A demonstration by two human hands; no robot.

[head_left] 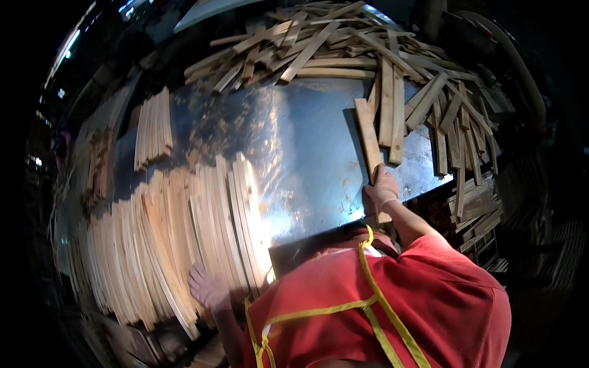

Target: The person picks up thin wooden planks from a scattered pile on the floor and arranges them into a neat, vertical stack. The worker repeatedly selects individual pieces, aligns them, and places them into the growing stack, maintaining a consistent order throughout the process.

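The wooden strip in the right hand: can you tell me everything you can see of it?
The wooden strip is long, narrow, straight and light brown, with a squared far end. It points away from the person, slanting slightly left, a dark shadow along its left side. The right hand grips it nearer its close end. Whether it touches the tabletop is unclear.

- Tabletop (307, 129): smooth, glossy, metal-looking
- Near-left strips (175, 214): pale, matt wood
- Strip held at right (366, 132): matt wood
- Far heap (311, 52): matt, rough-looking wood
- Shirt (417, 294): matt cloth
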